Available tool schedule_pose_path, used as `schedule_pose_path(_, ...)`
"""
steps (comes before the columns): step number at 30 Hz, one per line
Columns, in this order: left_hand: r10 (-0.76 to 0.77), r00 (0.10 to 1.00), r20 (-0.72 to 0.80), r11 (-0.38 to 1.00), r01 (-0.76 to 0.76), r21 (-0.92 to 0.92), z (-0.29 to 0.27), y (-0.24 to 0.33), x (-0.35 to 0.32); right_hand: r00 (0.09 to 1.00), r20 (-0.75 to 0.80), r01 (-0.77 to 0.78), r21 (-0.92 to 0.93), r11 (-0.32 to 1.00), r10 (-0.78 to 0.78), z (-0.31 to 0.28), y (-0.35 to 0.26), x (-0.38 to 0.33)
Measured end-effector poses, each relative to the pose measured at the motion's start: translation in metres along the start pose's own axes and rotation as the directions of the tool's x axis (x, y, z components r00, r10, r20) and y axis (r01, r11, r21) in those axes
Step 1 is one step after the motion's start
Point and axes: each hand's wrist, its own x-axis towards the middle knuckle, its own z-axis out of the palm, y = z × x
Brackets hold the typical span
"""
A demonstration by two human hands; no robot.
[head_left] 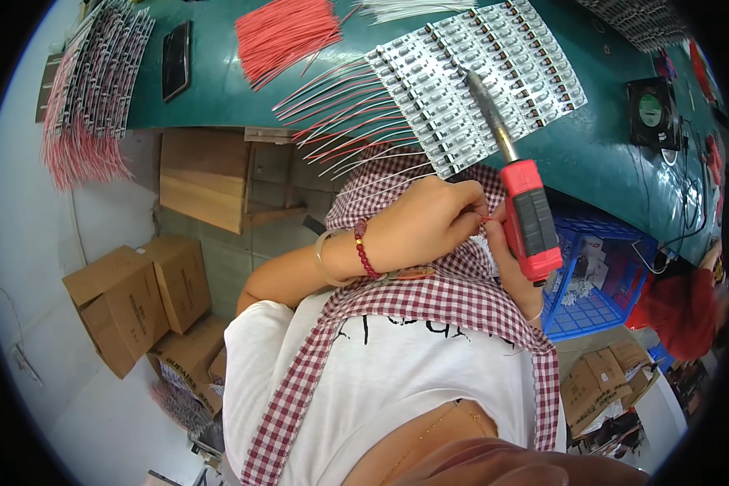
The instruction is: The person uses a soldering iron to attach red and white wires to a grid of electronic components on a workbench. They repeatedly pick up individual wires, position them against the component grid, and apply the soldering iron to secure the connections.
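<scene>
Green tabletop (211,85) ahead, and the left hand (437,219) pinches a red wire (487,217) above the apron (445,303), likely light, bendy, best held near its tip, right hand's (506,257) grip unclear behind the soldering gun (531,220).

A red wire (486,217) (mostly hidden) shows near the slanting red soldering gun (530,220).

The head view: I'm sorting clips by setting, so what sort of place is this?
Probably a small electronics assembly workshop: a soldering iron, a sheet of small circuit boards with wires along one edge, and a bundle of red wires.
</scene>
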Motion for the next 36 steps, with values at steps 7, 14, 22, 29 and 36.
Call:
schedule_pose_path(7, 0.014, 0.999, -0.046, 0.993, -0.008, 0.116, -0.001, -0.010, -0.005, 0.998, 0.018, 0.069, -0.057, 0.996, -0.068, 0.005, 0.002, 0.004)
schedule_pose_path(14, 0.154, 0.976, -0.156, 0.975, -0.124, 0.186, 0.000, -0.008, -0.009, 0.983, 0.072, -0.185, 0.381, 0.906, 0.170, 0.010, -0.001, 0.001)
schedule_pose_path(22, 0.171, 0.969, -0.178, 0.979, -0.147, 0.142, -0.009, -0.004, -0.012, 0.965, 0.164, -0.261, 0.580, 0.772, 0.203, 0.010, -0.009, 0.003)
schedule_pose_path(29, 0.281, 0.882, -0.379, 0.866, -0.064, 0.496, -0.042, -0.036, -0.024, 0.976, 0.026, -0.199, 0.527, 0.826, 0.218, -0.012, 0.014, -0.008)
schedule_pose_path(36, 0.471, 0.838, -0.276, 0.689, -0.155, 0.708, -0.034, -0.068, -0.021, 0.936, 0.106, -0.349, 0.400, 0.848, 0.335, -0.016, 0.036, -0.047)
